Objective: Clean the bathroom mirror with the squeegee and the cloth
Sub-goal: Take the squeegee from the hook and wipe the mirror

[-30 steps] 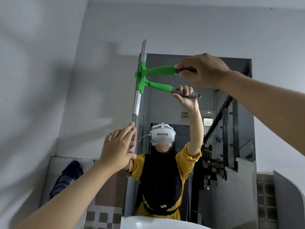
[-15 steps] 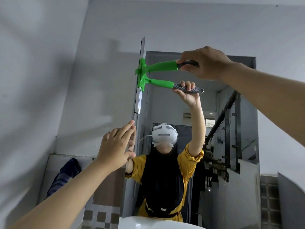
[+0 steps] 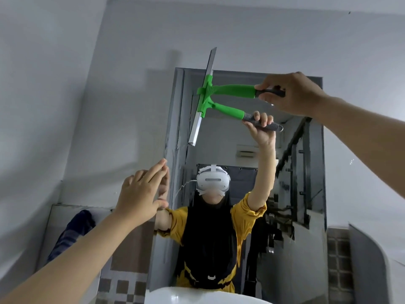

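Squeegee (image 3: 221, 89) blade lay against the upper left part of the mirror (image 3: 306, 194), its top end sticking up past the mirror's top edge, while your right hand (image 3: 291, 93) gripped its dark handle end with curled fingers. Your left hand (image 3: 140, 194) rested at the mirror's left edge, lower down, fingers straight and close together, holding nothing. Left of the mirror a dark striped cloth (image 3: 72, 233) hung against the tiled wall (image 3: 122, 281), and below the mirror showed a white basin rim (image 3: 175, 297).
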Action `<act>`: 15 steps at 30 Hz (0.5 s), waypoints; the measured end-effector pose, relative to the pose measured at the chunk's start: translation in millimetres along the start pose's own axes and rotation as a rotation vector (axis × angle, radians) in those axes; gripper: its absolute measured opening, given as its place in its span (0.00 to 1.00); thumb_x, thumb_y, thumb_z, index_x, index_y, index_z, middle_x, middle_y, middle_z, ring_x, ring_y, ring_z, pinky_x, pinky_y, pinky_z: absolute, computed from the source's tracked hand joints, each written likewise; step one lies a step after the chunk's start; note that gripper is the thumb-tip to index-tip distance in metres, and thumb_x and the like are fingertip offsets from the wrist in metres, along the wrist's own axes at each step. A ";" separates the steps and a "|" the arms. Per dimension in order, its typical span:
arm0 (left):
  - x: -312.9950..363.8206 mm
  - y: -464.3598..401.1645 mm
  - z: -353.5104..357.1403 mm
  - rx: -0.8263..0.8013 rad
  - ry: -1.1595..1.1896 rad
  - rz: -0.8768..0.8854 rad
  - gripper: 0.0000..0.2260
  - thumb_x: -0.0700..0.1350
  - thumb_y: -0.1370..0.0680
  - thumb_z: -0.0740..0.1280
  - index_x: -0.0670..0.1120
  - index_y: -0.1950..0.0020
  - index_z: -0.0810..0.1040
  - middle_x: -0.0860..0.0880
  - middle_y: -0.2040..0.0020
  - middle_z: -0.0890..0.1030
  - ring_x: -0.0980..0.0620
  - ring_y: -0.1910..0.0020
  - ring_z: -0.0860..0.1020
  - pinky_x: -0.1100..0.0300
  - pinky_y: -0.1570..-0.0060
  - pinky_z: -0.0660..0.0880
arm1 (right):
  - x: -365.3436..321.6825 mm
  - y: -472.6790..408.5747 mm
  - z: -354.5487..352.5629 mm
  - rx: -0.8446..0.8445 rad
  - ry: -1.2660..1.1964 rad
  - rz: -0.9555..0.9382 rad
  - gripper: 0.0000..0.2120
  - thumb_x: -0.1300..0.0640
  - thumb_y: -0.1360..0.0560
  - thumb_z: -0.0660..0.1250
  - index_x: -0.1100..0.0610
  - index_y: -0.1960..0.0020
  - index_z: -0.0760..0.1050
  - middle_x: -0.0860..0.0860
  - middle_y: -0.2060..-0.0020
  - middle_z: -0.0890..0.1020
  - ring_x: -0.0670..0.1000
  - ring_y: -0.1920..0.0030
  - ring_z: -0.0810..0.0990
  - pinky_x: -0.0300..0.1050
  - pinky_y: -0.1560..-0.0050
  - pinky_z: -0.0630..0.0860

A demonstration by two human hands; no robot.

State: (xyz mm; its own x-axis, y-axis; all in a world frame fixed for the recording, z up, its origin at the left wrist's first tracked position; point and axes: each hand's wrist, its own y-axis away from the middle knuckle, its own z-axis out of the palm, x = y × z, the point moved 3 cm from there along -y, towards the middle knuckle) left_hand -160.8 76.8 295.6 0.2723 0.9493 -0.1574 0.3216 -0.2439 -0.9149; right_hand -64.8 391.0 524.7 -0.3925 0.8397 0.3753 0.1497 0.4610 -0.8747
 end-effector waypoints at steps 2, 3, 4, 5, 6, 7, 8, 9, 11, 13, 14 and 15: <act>1.1 0.0 -1.1 -0.007 -0.009 -0.002 0.43 0.55 0.39 0.77 0.46 0.29 0.64 0.52 0.25 0.59 0.44 0.44 0.74 0.45 0.49 0.74 | 9.4 8.1 -7.3 0.012 0.005 0.019 0.11 0.54 0.25 0.69 0.52 0.43 0.79 0.55 0.58 0.83 0.57 0.63 0.79 0.51 0.59 0.76; 1.7 0.1 -1.7 -0.008 -0.016 -0.004 0.43 0.55 0.40 0.78 0.46 0.29 0.64 0.52 0.25 0.59 0.44 0.44 0.74 0.46 0.49 0.73 | 15.3 12.7 -11.4 0.017 0.006 0.027 0.11 0.54 0.25 0.69 0.52 0.43 0.79 0.56 0.59 0.83 0.57 0.64 0.78 0.52 0.60 0.76; 2.7 0.5 -1.8 -0.004 -0.019 -0.010 0.43 0.54 0.40 0.78 0.45 0.29 0.64 0.52 0.25 0.59 0.44 0.45 0.74 0.46 0.50 0.73 | 21.1 17.4 -15.8 0.022 0.010 0.035 0.11 0.54 0.25 0.69 0.52 0.43 0.79 0.56 0.60 0.83 0.57 0.65 0.78 0.52 0.60 0.76; 3.1 1.0 -1.6 0.004 -0.023 -0.020 0.43 0.52 0.41 0.79 0.45 0.30 0.65 0.51 0.25 0.61 0.44 0.46 0.74 0.47 0.51 0.74 | 27.1 22.6 -19.8 0.026 0.016 0.047 0.11 0.54 0.25 0.69 0.52 0.43 0.79 0.57 0.60 0.83 0.57 0.66 0.77 0.53 0.61 0.77; 5.7 1.3 -2.3 0.013 -0.026 -0.033 0.43 0.50 0.42 0.79 0.44 0.30 0.67 0.51 0.26 0.62 0.44 0.47 0.75 0.47 0.52 0.74 | 32.6 28.4 -23.7 0.029 0.022 0.063 0.11 0.54 0.25 0.69 0.52 0.43 0.79 0.57 0.61 0.82 0.57 0.66 0.77 0.54 0.61 0.77; 7.9 1.2 -3.1 0.021 -0.028 -0.048 0.42 0.47 0.42 0.80 0.43 0.31 0.68 0.50 0.26 0.64 0.44 0.48 0.75 0.47 0.52 0.74 | 38.1 34.6 -27.5 0.035 0.026 0.077 0.11 0.55 0.25 0.69 0.52 0.43 0.79 0.57 0.62 0.82 0.58 0.66 0.77 0.54 0.60 0.78; 10.2 0.8 -4.0 0.024 -0.024 -0.063 0.41 0.45 0.42 0.80 0.42 0.32 0.68 0.49 0.26 0.64 0.43 0.47 0.75 0.47 0.51 0.73 | 43.4 41.4 -31.3 0.048 0.028 0.091 0.11 0.55 0.25 0.69 0.53 0.43 0.79 0.57 0.62 0.81 0.59 0.66 0.77 0.53 0.60 0.78; 11.3 0.7 -4.7 0.024 -0.015 -0.078 0.40 0.45 0.41 0.80 0.42 0.32 0.68 0.48 0.26 0.63 0.43 0.45 0.75 0.47 0.49 0.72 | 48.8 48.4 -34.7 0.064 0.025 0.106 0.11 0.56 0.25 0.70 0.54 0.44 0.79 0.56 0.63 0.80 0.59 0.66 0.76 0.52 0.59 0.77; 12.3 0.5 -4.9 0.013 -0.027 -0.079 0.41 0.46 0.41 0.80 0.42 0.32 0.68 0.48 0.26 0.63 0.42 0.46 0.75 0.46 0.50 0.73 | 59.9 64.1 -42.2 0.085 0.017 0.151 0.10 0.56 0.26 0.70 0.53 0.45 0.80 0.54 0.64 0.79 0.57 0.67 0.74 0.49 0.59 0.75; 12.0 0.6 -4.5 0.002 -0.050 -0.080 0.42 0.45 0.44 0.81 0.42 0.33 0.69 0.48 0.28 0.66 0.43 0.52 0.77 0.46 0.56 0.74 | 71.3 81.1 -50.1 0.088 0.018 0.200 0.08 0.56 0.26 0.70 0.51 0.47 0.80 0.56 0.65 0.79 0.57 0.68 0.74 0.49 0.60 0.75; 11.4 0.3 -4.5 0.001 -0.048 -0.091 0.41 0.44 0.44 0.81 0.41 0.33 0.70 0.47 0.28 0.67 0.42 0.53 0.77 0.46 0.57 0.74 | 75.9 89.3 -53.5 0.088 0.016 0.221 0.07 0.56 0.25 0.70 0.51 0.47 0.80 0.57 0.65 0.80 0.58 0.68 0.75 0.49 0.60 0.76; 11.9 -0.2 -4.6 -0.004 -0.048 -0.093 0.40 0.43 0.44 0.80 0.41 0.34 0.71 0.47 0.29 0.68 0.41 0.53 0.77 0.46 0.57 0.74 | 80.2 97.2 -56.9 0.090 0.012 0.241 0.06 0.55 0.25 0.70 0.51 0.48 0.79 0.58 0.64 0.80 0.59 0.68 0.76 0.49 0.61 0.76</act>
State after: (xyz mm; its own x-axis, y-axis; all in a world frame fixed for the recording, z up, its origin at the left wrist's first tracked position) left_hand -153.5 87.2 295.6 0.1969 0.9763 -0.0894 0.3474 -0.1547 -0.9249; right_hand -30.1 519.5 487.2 -0.3442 0.9259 0.1560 0.1563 0.2204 -0.9628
